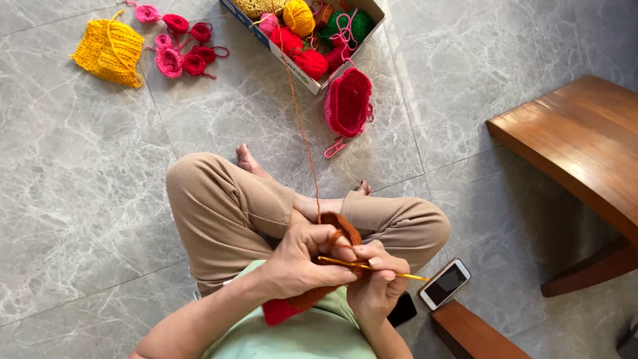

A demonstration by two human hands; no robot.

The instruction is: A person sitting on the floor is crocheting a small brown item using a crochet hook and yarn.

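At the bottom centre of the frame my left hand [307, 262] is closed around an orange crochet piece [342, 229], thumb and fingers pinching its upper edge, while my right hand [377, 282] is clamped on a yellow crochet hook [372, 268] that lies nearly level, its working end tucked in at the left fingertips and its tail pointing right toward a white smartphone [444, 284] lying on the floor [80, 199]. A red bit of fabric or crochet [278, 311] shows just under the left wrist; I cannot tell what it belongs to. I judge this to be mid-stitch: the hook is at the edge of the piece, and the next move calls for catching the orange yarn strand [302, 126] and drawing it through with steady tension. That strand runs up the middle of the frame, over my crossed legs, to a cardboard box of yarn balls [312, 85] at the top centre. Beside the box lies a pink-and-red crocheted pouch [347, 101]; at the upper left sit small pink and red crocheted rounds [179, 46] and a yellow crocheted piece [109, 52]. A wooden bench [578, 143] fills the right side.
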